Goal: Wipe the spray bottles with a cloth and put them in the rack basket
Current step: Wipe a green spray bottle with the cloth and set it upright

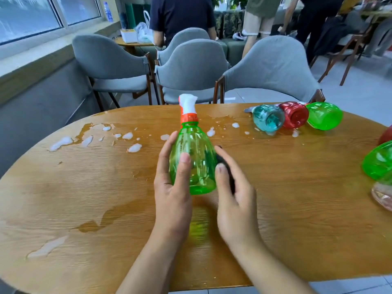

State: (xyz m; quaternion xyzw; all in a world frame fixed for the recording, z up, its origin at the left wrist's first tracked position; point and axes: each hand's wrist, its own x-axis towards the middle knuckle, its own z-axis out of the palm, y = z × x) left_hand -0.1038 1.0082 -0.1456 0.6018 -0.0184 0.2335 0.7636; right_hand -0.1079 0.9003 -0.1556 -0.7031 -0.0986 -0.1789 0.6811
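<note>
Glossy translucent green plastic bottle (192,160), orange plastic collar (189,118); wet grained wood counter (297,198); matt grey fabric chairs (191,62) behind counter.

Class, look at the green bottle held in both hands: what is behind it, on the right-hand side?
A dark cloth shows between the green bottle and the right hand, which presses it against the bottle. Most of the cloth is hidden by the fingers and the bottle.

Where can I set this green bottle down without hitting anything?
Dry bare wood lies right of the right hand, before the edge bottles. The far right is crowded by three lying bottles; foam puddles cover the far left.
</note>
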